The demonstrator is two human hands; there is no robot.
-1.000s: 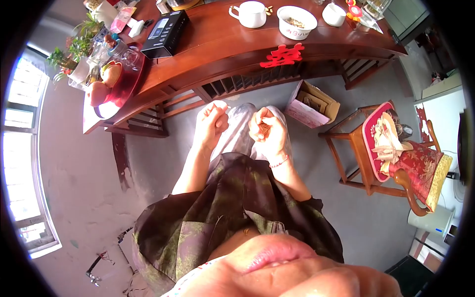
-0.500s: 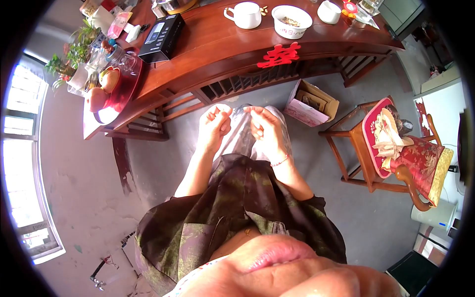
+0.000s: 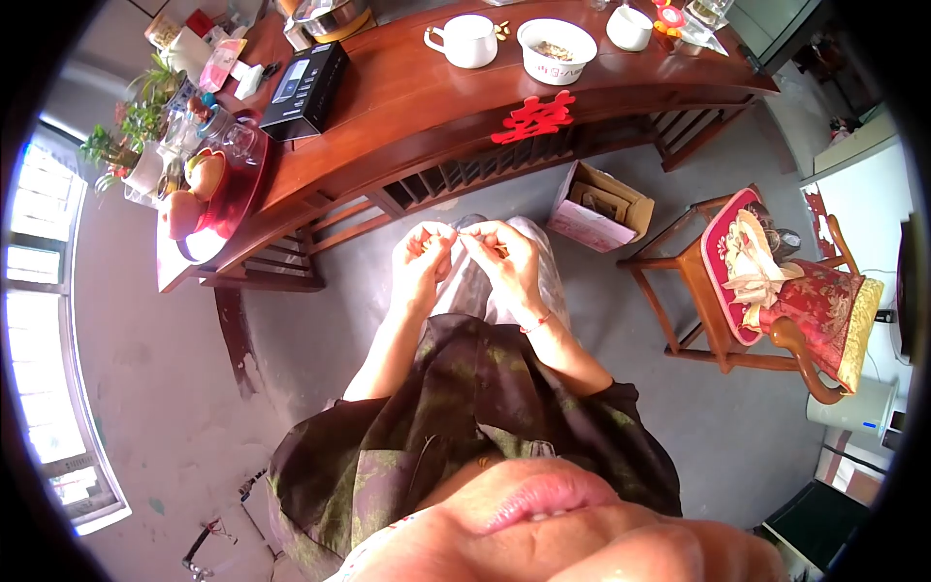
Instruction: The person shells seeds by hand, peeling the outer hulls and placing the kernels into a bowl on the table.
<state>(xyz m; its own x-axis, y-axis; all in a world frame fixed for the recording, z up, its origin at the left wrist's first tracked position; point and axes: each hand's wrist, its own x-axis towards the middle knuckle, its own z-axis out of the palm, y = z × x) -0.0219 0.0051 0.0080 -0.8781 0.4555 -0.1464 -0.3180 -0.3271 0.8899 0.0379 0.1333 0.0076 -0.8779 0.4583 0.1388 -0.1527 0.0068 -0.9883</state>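
Observation:
Above my lap, my left hand (image 3: 423, 264) has its fingers curled, with thumb and forefinger pinched toward the other hand. My right hand (image 3: 504, 260), with a red bracelet at its wrist, is closed too, and its fingertips meet those of my left. Whatever sits between the fingertips is too small to make out. Beyond the hands stands the red-brown desk (image 3: 388, 107). On it are a white mug (image 3: 469, 43), small yellowish pieces (image 3: 501, 31) beside the mug, and a white bowl (image 3: 557, 48) with small bits inside.
An open cardboard box (image 3: 599, 209) stands on the floor in front of the desk. To the right is a wooden chair (image 3: 713, 291) with a cushion and cloth. A black box (image 3: 304, 89), a red tray (image 3: 242, 199) with fruit and plants (image 3: 141, 121) are at the desk's left.
My hands have come together, and their fingertips now meet. My right hand was a loose fist, then its forefinger reached out toward my left. The view has shifted slightly.

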